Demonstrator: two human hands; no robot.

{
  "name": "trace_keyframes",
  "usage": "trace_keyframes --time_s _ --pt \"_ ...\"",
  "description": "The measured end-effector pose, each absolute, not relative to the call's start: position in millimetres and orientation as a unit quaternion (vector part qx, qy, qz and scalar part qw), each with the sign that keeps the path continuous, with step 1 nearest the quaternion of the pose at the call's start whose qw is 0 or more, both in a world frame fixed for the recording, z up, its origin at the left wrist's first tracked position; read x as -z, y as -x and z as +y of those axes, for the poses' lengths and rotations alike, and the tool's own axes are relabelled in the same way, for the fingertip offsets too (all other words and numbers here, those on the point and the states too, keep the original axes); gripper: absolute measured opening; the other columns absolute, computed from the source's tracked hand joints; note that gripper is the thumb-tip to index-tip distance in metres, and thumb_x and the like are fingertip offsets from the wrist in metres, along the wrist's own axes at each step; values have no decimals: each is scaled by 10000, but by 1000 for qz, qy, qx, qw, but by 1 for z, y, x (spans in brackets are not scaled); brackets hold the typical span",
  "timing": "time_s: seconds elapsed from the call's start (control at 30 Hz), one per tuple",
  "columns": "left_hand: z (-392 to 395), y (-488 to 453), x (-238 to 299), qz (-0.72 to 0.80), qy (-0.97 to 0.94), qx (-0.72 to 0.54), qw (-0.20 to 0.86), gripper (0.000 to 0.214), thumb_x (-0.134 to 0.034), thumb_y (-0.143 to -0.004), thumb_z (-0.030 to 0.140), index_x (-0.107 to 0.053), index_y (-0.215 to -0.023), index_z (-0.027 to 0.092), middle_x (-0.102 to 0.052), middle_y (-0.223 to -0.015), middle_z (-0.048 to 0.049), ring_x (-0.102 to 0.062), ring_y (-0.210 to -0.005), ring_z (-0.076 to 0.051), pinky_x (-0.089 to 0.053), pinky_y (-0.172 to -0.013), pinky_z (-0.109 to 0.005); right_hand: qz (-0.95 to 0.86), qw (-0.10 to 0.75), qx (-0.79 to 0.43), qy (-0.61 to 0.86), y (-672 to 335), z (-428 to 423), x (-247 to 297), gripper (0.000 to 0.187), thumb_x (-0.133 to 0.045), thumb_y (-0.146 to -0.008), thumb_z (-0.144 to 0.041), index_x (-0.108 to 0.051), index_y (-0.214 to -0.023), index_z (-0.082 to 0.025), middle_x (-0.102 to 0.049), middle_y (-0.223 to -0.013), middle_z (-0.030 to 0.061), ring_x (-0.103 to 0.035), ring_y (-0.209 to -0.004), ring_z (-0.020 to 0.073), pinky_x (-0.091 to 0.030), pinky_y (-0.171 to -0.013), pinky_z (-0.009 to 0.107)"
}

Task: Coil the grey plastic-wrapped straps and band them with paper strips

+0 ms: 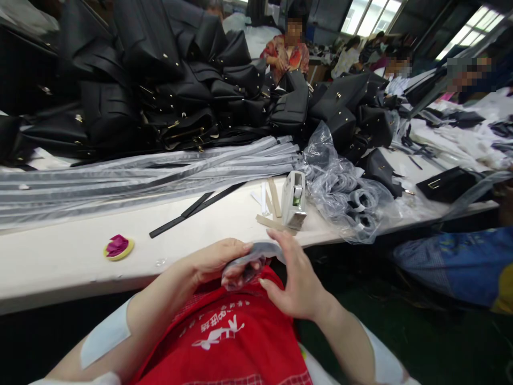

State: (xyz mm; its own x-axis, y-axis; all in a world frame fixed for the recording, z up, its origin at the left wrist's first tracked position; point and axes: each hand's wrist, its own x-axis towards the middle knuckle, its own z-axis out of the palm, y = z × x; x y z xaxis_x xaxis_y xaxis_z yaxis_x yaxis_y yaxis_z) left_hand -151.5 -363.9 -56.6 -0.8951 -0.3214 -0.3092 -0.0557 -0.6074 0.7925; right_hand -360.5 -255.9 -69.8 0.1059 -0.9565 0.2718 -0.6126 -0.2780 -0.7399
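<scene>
My left hand [216, 258] is closed around a strap in clear plastic wrap [256, 250], bent into a loop in front of my red apron [236, 326]. At the other side of the loop is my right hand [300, 280], its thumb and fingers spread apart. The strap runs in behind its fingers, and whether they touch it is hard to tell. A tape dispenser [294, 200] stands on the white table [140, 272] just beyond my hands. Beside it lie some tan and white strips [269, 200].
Long plastic-wrapped straps [120, 184] lie along the table, with black bags [192, 80] heaped behind them. Coiled wrapped straps [348, 198] sit to the right. Two black strips [192, 211] and a yellow ring with magenta material [118, 247] lie nearer. A person [286, 53] is across the table.
</scene>
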Motion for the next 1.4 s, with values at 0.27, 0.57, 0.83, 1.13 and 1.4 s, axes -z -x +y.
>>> trace_keyframes --time_s 0.27,0.57,0.83,1.13,1.4 --pt "-393 180 26 -381 -212 774 460 273 -611 -868 368 -635 -973 117 -547 -716 11 -553 -667 -126 -472 -902 -341 484 613 273 561 339 -274 105 416 -406 -960 -489 -636 -983 -144 -579 -586 -15 -478 -445 80 -384 -447 191" --pt "-359 196 81 -800 -313 417 297 269 -370 -943 375 -547 -832 206 -578 -747 -42 -533 -673 -209 -374 -662 -311 354 733 468 343 351 -289 48 346 -410 -945 -401 -655 -950 -157 -346 -489 -92 -233 -328 48 -463 -562 247" --pt "-358 176 82 -758 -356 529 138 525 -407 -890 606 -515 -591 188 -494 -521 11 -414 -497 -136 -274 -516 -264 517 333 545 569 374 -294 43 535 -438 -876 -644 -678 -1048 -198 -631 -924 102 -596 -927 247 -445 -929 437" --pt "-341 160 96 -411 -233 870 142 623 -580 -689 761 -636 -716 141 -365 -299 68 -324 -283 -91 -231 -365 -216 472 492 357 639 333 -282 104 702 -85 -922 -683 -596 -978 -204 -660 -834 79 -628 -775 193 -512 -722 323" --pt "-341 157 110 -677 -353 586 270 406 -449 -915 505 -653 -1078 194 -679 -948 -70 -615 -885 -208 -469 -837 -325 549 390 218 706 331 -286 114 382 -473 -927 -499 -638 -1050 -176 -692 -981 80 -633 -910 212 -476 -808 301"
